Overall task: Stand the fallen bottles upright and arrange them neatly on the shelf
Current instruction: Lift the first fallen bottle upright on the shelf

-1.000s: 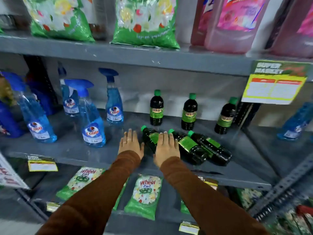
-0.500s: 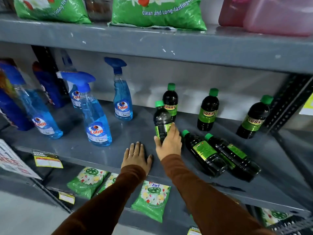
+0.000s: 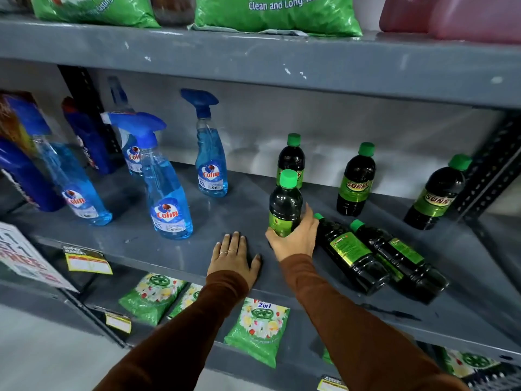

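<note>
My right hand (image 3: 296, 238) grips the lower body of a dark bottle with a green cap and green label (image 3: 284, 203), held upright on the grey shelf (image 3: 174, 249). Just right of it two more such bottles lie on their sides, one (image 3: 348, 252) touching my hand and another (image 3: 400, 258) beside it, caps pointing back left. Three matching bottles stand upright along the back: one (image 3: 291, 158) directly behind the held bottle, one (image 3: 356, 179) in the middle, one (image 3: 437, 193) at the right. My left hand (image 3: 234, 256) rests flat on the shelf, fingers spread, holding nothing.
Several blue spray bottles stand on the shelf's left half, the nearest (image 3: 166, 190) and another (image 3: 210, 159) closest to my hands. A perforated upright post (image 3: 490, 167) bounds the right end. The shelf above (image 3: 253, 69) hangs low overhead. Green packets (image 3: 258, 331) lie on the shelf below.
My right hand took one fallen bottle from the group of three and stood it upright. My left hand slid a little forward and stayed flat. The camera moved closer and lower.
</note>
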